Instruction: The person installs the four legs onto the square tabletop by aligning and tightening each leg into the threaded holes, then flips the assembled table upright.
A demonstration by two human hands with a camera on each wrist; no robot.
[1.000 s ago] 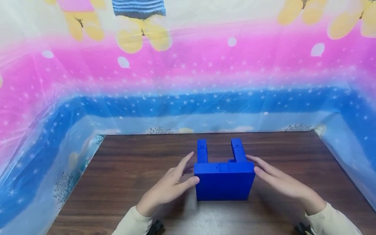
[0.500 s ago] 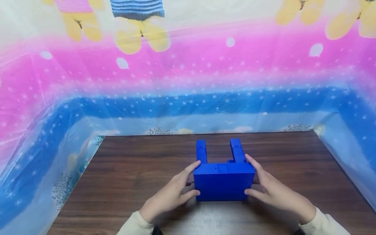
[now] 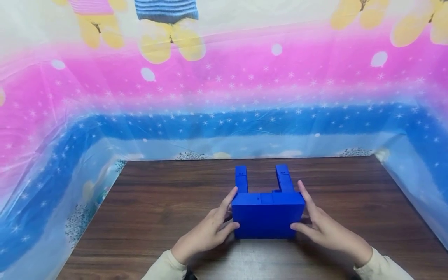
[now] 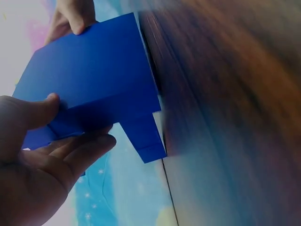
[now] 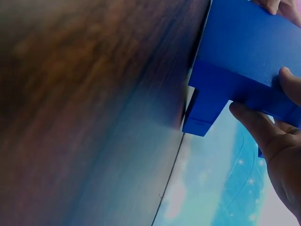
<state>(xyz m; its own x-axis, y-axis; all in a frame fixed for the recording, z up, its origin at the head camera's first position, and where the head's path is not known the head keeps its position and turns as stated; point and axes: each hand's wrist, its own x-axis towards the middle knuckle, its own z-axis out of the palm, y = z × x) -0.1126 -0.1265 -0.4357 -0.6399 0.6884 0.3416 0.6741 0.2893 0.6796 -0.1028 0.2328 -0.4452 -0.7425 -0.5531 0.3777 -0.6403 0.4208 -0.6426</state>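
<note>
A blue box-like object (image 3: 267, 221) stands on the table in the head view, its flat face towards me. Behind it, two blue arms, a left arm (image 3: 241, 179) and a right arm (image 3: 284, 179), reach towards the back. My left hand (image 3: 209, 229) holds its left side, thumb on the front face near the lower corner. Opposite, my right hand (image 3: 329, 229) holds the right side, thumb low on the face and index finger pointing up past the top edge. Both wrist views show the fingers along the box's sides, partly hidden.
Dark wood-grain table (image 3: 168, 182) lies under the object. A patterned cloth (image 3: 224, 124) in pink and blue hangs along the back and both sides of it. Light sleeves (image 3: 166, 266) cover the forearms.
Both thumbs have come down to the lower part of the front face, and the hands have closed in on the sides. The blue object has stayed in nearly the same place.
</note>
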